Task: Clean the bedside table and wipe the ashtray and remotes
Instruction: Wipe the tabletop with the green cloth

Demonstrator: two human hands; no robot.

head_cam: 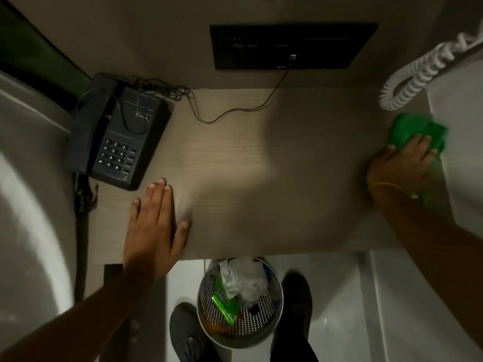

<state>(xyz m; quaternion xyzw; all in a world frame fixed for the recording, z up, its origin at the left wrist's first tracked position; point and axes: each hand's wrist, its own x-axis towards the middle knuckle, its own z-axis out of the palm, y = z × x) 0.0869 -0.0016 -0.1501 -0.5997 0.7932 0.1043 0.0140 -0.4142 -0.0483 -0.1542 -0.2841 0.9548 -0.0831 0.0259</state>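
Observation:
The light wooden bedside table (248, 165) fills the middle of the view. My right hand (402, 165) presses a bunched green cloth (415, 129) onto the table's far right edge. My left hand (154, 226) lies flat, palm down with fingers apart, on the table's front left part and holds nothing. No ashtray or remote shows in this view.
A black desk phone (122, 137) sits at the table's back left, its thin cable (235, 108) running to a dark wall panel (292, 45). A white coiled cord (418, 74) hangs at the back right. A perforated metal waste bin (240, 301) with rubbish stands on the floor between my shoes.

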